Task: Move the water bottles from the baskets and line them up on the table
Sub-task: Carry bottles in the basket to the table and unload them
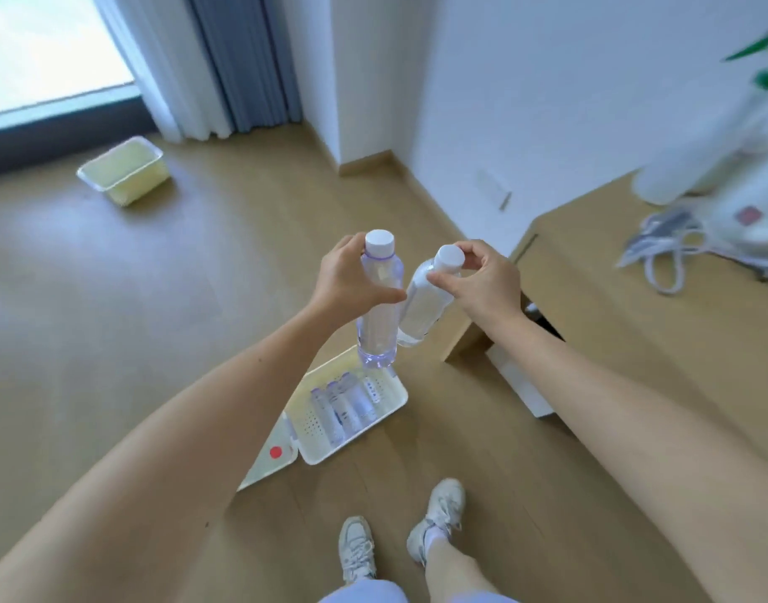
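My left hand (pixel 351 276) grips a clear water bottle (pixel 378 337) with a white cap near its neck, held upright in the air. My right hand (pixel 482 276) pinches the neck of a second clear bottle (pixel 421 311), which hangs tilted and touches the first. Below them on the floor a white basket (pixel 373 437) holds three more bottles (pixel 343 404) lying on their sides. The wooden table (pixel 626 306) stands to the right of my hands.
A pale yellow basket (pixel 127 171) sits on the floor at the far left by the window. A flat lid with a red dot (pixel 271 459) lies beside the white basket. White bags and cords (pixel 695 241) occupy the table's far end. My feet are below.
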Tool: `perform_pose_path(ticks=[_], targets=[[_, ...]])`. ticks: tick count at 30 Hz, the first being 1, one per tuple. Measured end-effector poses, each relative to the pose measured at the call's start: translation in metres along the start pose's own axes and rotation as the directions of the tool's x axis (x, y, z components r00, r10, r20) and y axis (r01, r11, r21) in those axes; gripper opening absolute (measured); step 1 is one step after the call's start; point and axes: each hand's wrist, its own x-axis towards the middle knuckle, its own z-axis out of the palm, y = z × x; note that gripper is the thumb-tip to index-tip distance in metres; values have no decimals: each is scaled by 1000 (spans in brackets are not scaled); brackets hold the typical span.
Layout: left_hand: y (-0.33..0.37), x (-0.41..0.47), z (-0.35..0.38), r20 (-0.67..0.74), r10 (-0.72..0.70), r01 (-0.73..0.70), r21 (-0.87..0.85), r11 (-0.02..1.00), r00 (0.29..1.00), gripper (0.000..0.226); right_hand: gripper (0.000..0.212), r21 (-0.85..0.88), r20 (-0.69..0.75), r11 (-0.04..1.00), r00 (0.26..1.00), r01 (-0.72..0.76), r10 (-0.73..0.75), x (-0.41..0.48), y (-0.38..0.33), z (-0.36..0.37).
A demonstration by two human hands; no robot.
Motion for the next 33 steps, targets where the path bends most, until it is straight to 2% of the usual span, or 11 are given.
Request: perform_pose_path(ticks=[5, 11, 16, 21, 27, 33], targets=[[83, -8, 37, 134, 216, -217, -10, 976, 967, 56, 33, 45, -211, 996, 974, -71, 79, -34, 6, -86], [192, -24, 132, 322, 410, -412, -65, 909, 854, 58, 33, 20, -455, 987, 878, -156, 148, -70, 41, -210], [267, -48, 222, 386, 484, -460, -160, 873, 785, 64, 33, -13, -592, 972, 786, -233, 180, -97, 88, -308], [329, -72, 302, 445, 556, -552, -154, 819, 702, 61, 35, 7, -686, 953, 692, -303, 225, -120, 138, -387], [371, -92, 379, 535, 588, -605, -170, 778, 607, 63, 37, 88, -747, 925, 589, -370, 307, -139, 186, -447], [400, -100, 430, 606, 609, -639, -205, 741, 512, 61, 33, 199, -795, 911, 484, -362, 366, -139, 207, -479]])
